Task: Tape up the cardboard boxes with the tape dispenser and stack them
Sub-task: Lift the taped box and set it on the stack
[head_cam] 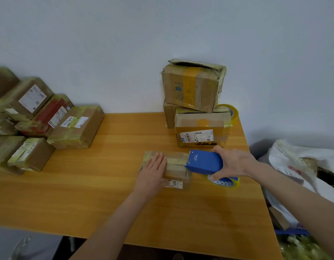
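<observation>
The small box [173,166] is lying near the middle of the table [106,184], its long axis running from 9 o'clock to 3 o'clock. The left hand [153,166] is pressing flat on the box's 9 o'clock half, fingers straight and close together. The right hand [235,162] is gripping the blue tape dispenser [203,162], fingers curled round its body, and is holding it at the box's 3 o'clock end with its nose pointing toward 9 o'clock. The right hand is therefore the working one. In my judgement, the coming stroke is depending on the dispenser staying in line with that long axis while the left hand is steadying the box.

The taped stack [194,85] is standing at 1 o'clock from the box, well apart, with a spare tape roll [231,111] just behind it. A pile of parcels [76,126] is sitting at 10 o'clock.

The dispenser's blade and the point where tape is meeting cardboard are hidden under the blue body. The box is blurring, so its seam and label cannot be made out. The pile is running off the frame edge.
</observation>
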